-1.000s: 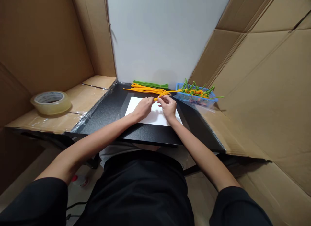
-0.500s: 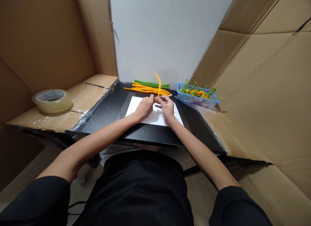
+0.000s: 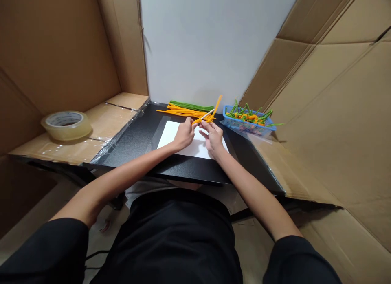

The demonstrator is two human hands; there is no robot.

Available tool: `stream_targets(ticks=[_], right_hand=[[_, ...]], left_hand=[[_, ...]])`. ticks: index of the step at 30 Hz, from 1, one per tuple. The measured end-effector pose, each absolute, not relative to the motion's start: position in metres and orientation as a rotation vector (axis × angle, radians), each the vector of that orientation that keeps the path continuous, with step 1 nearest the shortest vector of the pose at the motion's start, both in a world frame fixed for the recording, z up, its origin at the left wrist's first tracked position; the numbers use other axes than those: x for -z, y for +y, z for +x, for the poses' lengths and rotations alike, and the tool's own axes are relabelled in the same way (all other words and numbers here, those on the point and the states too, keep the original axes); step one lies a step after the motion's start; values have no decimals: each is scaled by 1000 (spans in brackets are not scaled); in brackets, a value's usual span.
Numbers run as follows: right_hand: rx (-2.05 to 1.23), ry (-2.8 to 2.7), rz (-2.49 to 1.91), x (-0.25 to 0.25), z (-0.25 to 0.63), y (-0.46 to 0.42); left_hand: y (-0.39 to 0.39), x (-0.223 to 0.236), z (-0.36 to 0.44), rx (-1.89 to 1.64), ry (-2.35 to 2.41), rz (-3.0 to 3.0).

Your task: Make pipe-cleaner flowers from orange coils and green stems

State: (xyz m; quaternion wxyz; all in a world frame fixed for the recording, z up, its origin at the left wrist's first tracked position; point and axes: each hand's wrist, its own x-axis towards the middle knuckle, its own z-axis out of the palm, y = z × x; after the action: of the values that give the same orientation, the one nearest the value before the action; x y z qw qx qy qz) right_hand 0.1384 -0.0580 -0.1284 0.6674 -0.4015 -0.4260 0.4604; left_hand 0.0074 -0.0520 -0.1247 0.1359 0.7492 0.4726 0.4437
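Observation:
My left hand is closed around one end of a thin pale stick, which slants up to the right. An orange pipe cleaner is wound around part of that stick, and its loose end rises in a curve. The thumb and fingertips of my right hand pinch this pipe cleaner close to the stick, with the other fingers bent loosely. Both hands are above a white sheet of paper. How far the winding runs inside the left fist is hidden.
Behind the paper lie bundles of orange pipe cleaners and green pipe cleaners. A blue basket of twisted green and orange pieces stands at the right. A tape roll rests on cardboard at the left. Cardboard walls enclose the black table.
The pale stick, formerly mostly hidden by my hands, now shows slanting up to the right. The pipe cleaner's loose end has swung rightward. My right hand has shifted slightly right.

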Motion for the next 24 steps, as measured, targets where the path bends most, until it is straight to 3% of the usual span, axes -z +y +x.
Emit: stream_targets(ticks=[7,11,15,20,24], right_hand=[[-1341,-1091,-938,114,165,-48],[-1470,-1228,-988,110,178,-52],[-1494,-1390,-1049,112,184,-55],[-1280,-1541,-1079,103,194,-54],[-714,-1730,-1089,100,190,-56]], left_hand=[[-44,116,-5,-1217,982,2143],[-33,106,-27,-872,572,2160],[-32,93,-42,-561,509,2275],[-39,90,-39,-520,813,2741],[-44,98,-29,-570,1124,2938]])
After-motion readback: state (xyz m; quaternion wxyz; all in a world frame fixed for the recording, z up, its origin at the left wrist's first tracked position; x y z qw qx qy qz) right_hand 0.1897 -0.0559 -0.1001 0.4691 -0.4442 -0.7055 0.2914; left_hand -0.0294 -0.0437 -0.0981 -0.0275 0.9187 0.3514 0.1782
